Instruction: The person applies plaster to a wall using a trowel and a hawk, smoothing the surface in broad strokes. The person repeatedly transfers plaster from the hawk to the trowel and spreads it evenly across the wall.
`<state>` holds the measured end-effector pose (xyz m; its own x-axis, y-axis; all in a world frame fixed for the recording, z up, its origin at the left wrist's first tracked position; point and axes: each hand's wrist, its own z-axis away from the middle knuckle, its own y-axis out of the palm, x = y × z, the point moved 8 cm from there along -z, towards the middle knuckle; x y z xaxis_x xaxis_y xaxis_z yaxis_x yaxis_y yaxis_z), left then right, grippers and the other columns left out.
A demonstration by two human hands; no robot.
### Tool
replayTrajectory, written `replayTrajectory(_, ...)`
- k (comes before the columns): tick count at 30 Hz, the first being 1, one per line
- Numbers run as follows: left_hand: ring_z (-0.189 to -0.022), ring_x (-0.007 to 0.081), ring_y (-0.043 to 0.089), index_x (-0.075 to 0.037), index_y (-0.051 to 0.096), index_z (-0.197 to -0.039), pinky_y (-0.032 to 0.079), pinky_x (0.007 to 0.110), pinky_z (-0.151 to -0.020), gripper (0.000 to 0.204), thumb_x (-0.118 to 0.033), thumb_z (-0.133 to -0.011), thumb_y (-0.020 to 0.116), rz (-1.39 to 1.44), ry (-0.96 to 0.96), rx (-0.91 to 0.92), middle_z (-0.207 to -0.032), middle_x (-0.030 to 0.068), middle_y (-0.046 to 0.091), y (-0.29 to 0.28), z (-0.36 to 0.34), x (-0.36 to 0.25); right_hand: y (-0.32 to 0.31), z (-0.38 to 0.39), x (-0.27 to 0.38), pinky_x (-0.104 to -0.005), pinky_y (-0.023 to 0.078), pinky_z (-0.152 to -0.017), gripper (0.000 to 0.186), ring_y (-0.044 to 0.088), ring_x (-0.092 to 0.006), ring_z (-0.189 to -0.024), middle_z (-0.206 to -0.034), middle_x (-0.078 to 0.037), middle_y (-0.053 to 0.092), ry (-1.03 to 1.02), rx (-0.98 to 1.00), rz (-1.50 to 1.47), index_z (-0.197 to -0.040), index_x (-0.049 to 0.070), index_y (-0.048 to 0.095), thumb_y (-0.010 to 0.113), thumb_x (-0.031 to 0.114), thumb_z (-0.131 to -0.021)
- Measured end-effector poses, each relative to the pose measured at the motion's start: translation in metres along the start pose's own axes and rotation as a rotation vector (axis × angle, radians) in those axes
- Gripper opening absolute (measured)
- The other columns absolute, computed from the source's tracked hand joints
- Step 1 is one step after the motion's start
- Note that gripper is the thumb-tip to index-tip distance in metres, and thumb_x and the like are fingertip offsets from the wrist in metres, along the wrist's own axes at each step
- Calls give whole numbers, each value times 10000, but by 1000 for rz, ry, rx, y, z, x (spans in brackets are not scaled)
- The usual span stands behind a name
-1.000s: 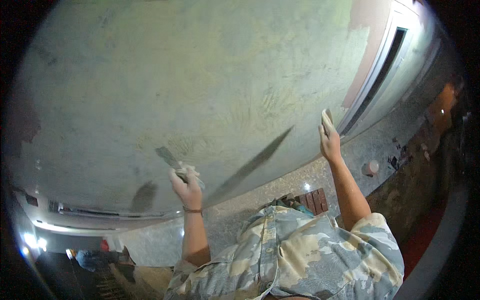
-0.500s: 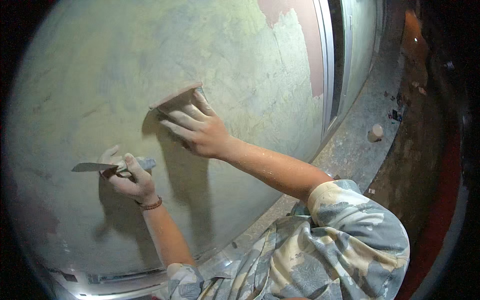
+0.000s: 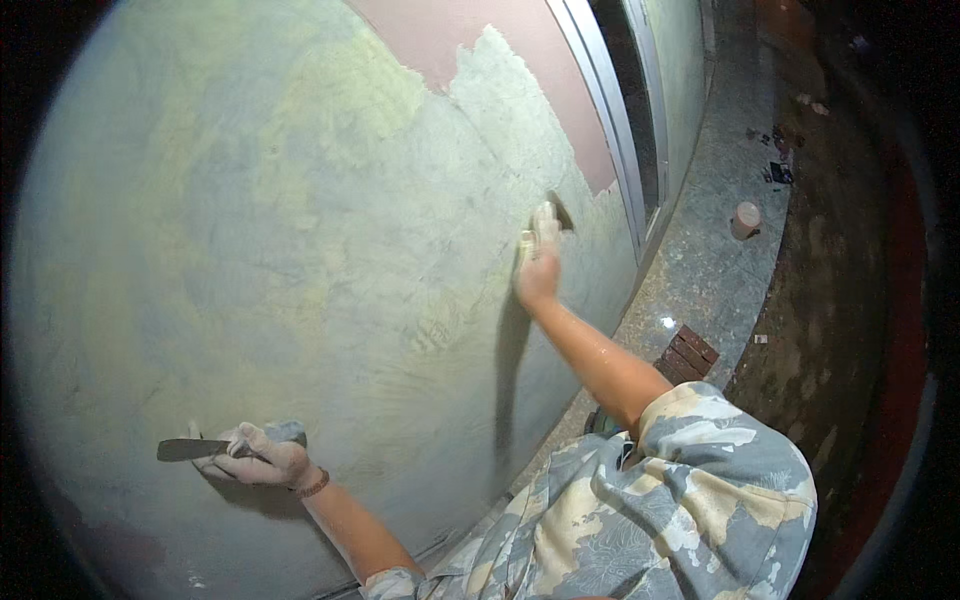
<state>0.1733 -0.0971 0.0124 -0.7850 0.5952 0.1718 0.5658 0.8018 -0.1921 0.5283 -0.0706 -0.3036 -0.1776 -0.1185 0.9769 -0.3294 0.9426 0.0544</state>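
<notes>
My left hand, dusted pale and with a beaded bracelet at the wrist, grips a putty knife at the lower left, its dark blade pointing left over the wall. My right hand, also whitened, is higher and further right, shut on a flat spreading blade against the wall. The wall is coated in mottled pale green, with a ragged edge along a pink painted patch at the top, beside the frame of a narrow opening.
A white-framed opening stands right of the patch. On the grey ledge along the wall's foot are a pale bucket, small dark items and a slatted red-brown object. A darker floor lies beyond.
My right hand and blade moved left onto the middle of the wall, then up and right toward the pink patch. My left hand with the knife ends lower and further left. The view has turned.
</notes>
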Motion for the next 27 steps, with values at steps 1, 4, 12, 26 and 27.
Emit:
replayTrajectory(1, -1024, 278, 504, 123, 448, -1377, 449, 380, -873, 552, -239, -981, 578, 16, -8, -36, -1417, 228, 470, -5, -7, -4, 1, 8, 40, -448, 252, -1234, 548, 342, -406, -1486, -1566, -257, 415, -165, 40, 11, -1513, -49, 414, 495, 199, -1031)
replayTrajectory(4, -1105, 289, 492, 125, 416, -1406, 441, 410, -928, 594, -268, -998, 592, 33, 42, 1, -1374, 231, 464, -15, -24, -20, 19, 40, 123, -495, 323, -1199, 536, 428, -458, -1421, -1483, -271, 513, -601, 309, 109, -1451, -11, 525, 576, 239, -979)
replayTrajectory(12, -1225, 341, 454, 164, 385, -1400, 424, 463, -1018, 632, -271, -999, 606, -23, 87, 35, -1388, 284, 383, -15, -33, -41, -44, -2, 27, -436, 195, -1258, 549, 314, -294, -1520, -1648, -200, 305, 253, -124, -260, -1573, -48, 277, 426, 134, -1077)
replayTrajectory(26, -1187, 410, 479, 150, 499, -1261, 391, 504, -1020, 520, -294, -998, 563, -87, 42, -29, -1439, 327, 423, -4, -22, -22, -32, -26, -3, -440, 187, -1264, 546, 271, -404, -1523, -1638, -238, 299, 175, -176, -188, -1534, -68, 359, 457, 133, -1035)
replayTrajectory(27, -1182, 415, 481, 145, 503, -1263, 390, 507, -1019, 523, -302, -999, 564, -51, 36, -42, -1437, 322, 431, -3, -21, -23, -26, -29, 2, -446, 200, -1260, 547, 288, -410, -1515, -1632, -236, 315, 86, -91, -139, -1533, -65, 363, 463, 138, -1035)
